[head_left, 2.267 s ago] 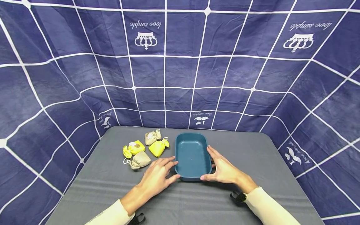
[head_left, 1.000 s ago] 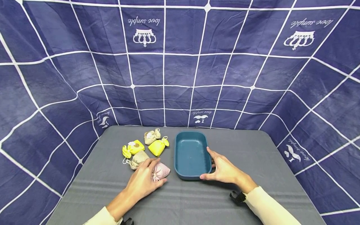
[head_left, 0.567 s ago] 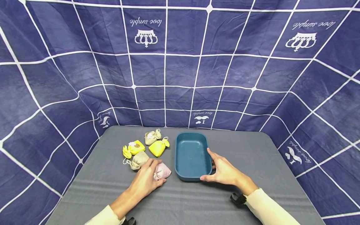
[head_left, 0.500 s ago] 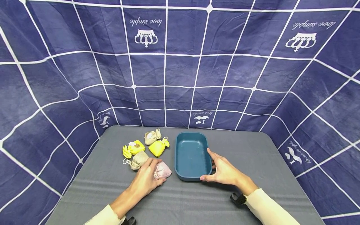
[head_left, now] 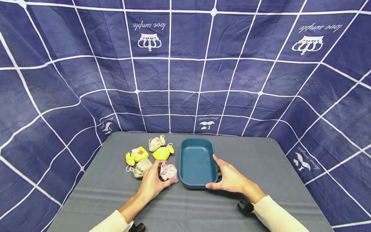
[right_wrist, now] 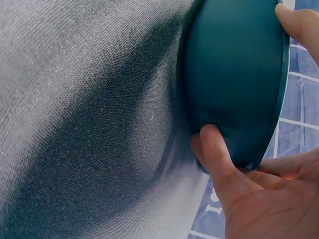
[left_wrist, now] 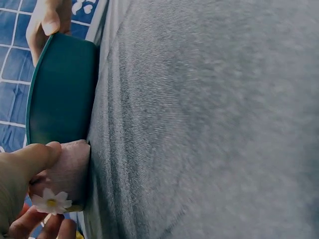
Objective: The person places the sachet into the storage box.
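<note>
- The left grip [head_left: 152, 183], a bare hand, pinches a pink sachet [head_left: 169, 171] between thumb and fingers.
- That sachet is by the left wall of the blue tray [head_left: 197, 161], toward its near end; whether the two touch, or whether the sachet is quite off the worktop [head_left: 188, 212], is hard to tell.
- The left wrist view shows a white flower [left_wrist: 51, 201] with a yellow centre on the pink sachet.
- The right grip [head_left: 230, 178] holds the tray's near right corner, thumb at the near end and fingers on the right wall.
- The tray is upright on the grey worktop, its open side up.
- Four more sachets lie left of the tray: a beige sachet [head_left: 143, 167] just beside the left grip, a flowered yellow sachet [head_left: 140, 154] behind it, a plain yellow sachet [head_left: 163, 152] nearer the tray, and a flowered beige sachet [head_left: 155, 144] at the back.
- The blue hanging cloth [head_left: 185, 75] reads "love simple" [head_left: 149, 25] at upper left and upper right, upside down, each with a white crown [head_left: 149, 42] beneath.
- Lower on the cloth, also inverted, "love simple" appears with an "I", a heart and a moustache [head_left: 206, 123].
- Each wrist has a cream sleeve [head_left: 279, 214] and a black band [head_left: 246, 207].
</note>
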Demonstrator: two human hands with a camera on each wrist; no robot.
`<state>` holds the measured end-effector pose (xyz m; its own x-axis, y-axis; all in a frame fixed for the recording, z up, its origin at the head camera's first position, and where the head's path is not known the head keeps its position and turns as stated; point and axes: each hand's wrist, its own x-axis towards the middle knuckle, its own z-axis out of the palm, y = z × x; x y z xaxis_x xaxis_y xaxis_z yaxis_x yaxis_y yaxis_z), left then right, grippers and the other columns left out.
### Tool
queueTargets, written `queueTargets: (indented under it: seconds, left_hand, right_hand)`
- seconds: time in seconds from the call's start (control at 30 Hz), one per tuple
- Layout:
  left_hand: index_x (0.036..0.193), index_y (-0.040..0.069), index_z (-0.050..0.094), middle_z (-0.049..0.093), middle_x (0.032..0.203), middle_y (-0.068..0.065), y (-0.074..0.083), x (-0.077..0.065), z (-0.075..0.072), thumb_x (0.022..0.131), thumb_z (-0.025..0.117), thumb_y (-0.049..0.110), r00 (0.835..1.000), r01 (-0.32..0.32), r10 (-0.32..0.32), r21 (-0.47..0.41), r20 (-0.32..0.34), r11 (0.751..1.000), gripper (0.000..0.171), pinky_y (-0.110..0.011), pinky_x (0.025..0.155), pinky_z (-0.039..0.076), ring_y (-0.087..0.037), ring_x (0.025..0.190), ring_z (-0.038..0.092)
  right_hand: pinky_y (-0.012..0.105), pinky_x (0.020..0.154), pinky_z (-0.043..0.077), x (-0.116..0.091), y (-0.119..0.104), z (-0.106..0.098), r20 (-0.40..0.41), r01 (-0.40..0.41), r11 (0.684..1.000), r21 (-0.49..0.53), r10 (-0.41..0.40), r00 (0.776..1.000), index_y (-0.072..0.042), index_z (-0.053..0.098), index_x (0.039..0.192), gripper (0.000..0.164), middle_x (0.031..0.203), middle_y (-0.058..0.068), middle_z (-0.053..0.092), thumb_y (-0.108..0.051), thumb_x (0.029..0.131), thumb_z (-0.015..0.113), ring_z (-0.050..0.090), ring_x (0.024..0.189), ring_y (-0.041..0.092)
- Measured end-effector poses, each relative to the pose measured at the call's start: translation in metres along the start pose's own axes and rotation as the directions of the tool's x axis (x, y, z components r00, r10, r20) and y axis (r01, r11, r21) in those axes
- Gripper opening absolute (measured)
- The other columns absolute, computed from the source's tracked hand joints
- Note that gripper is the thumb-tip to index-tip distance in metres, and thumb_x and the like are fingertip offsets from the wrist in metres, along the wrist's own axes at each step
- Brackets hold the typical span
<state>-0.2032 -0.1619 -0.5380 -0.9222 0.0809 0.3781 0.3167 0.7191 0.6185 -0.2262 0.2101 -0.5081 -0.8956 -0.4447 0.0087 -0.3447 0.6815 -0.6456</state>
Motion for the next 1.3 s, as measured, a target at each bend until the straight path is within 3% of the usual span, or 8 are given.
queueTargets:
  seconds: [0.27, 0.53, 0.8, 1.3]
  left_hand:
    - [0.121, 0.016, 0.08, 0.085, 0.107, 0.002, 0.0, 0.006, 0.003, 0.072, 0.113, 0.026, 0.996, 0.077, -0.076, -0.03, 0.043, 0.997, 0.061, -0.037, 0.089, 0.059, -0.01, 0.094, 0.074]
    - [0.117, 0.02, 0.082, 0.086, 0.111, 0.0, 0.002, 0.006, 0.001, 0.075, 0.11, 0.015, 0.99, 0.127, -0.119, -0.11, 0.07, 0.986, 0.051, -0.028, 0.088, 0.068, -0.009, 0.089, 0.086]
    - [0.118, 0.017, 0.083, 0.086, 0.112, -0.005, 0.003, 0.013, -0.008, 0.076, 0.109, 0.011, 0.998, 0.065, -0.063, -0.145, 0.022, 0.987, 0.05, -0.03, 0.081, 0.07, -0.016, 0.087, 0.088]
    - [0.124, 0.014, 0.079, 0.088, 0.111, -0.004, 0.018, 0.033, -0.024, 0.078, 0.108, 0.021, 0.996, 0.018, -0.024, -0.071, -0.086, 0.997, 0.055, -0.037, 0.082, 0.067, -0.019, 0.087, 0.086]
  right_hand:
    - [0.037, 0.105, 0.068, -0.001, 0.001, 0.0, -0.007, 0.019, 0.999, -0.045, -0.019, 1.0, 0.009, 0.029, 0.179, 0.141, 0.181, 0.03, 0.044, -0.064, 0.083, 0.101, 0.083, 0.112, 0.017]
    - [0.037, 0.105, 0.069, -0.003, 0.002, 0.003, -0.012, 0.051, 0.999, -0.017, -0.051, 0.999, 0.013, 0.03, 0.177, 0.139, 0.187, 0.036, 0.029, -0.06, 0.084, 0.103, 0.082, 0.126, 0.029]
    - [0.034, 0.103, 0.07, 0.0, 0.003, 0.004, -0.03, 0.069, 0.997, -0.024, -0.07, 0.997, 0.013, 0.032, 0.176, 0.138, 0.186, 0.037, 0.03, -0.059, 0.083, 0.104, 0.08, 0.13, 0.032]
    - [0.032, 0.102, 0.07, 0.001, 0.007, 0.005, -0.042, 0.094, 0.995, -0.03, -0.095, 0.995, 0.014, 0.033, 0.175, 0.136, 0.185, 0.036, 0.033, -0.057, 0.084, 0.104, 0.081, 0.126, 0.029]
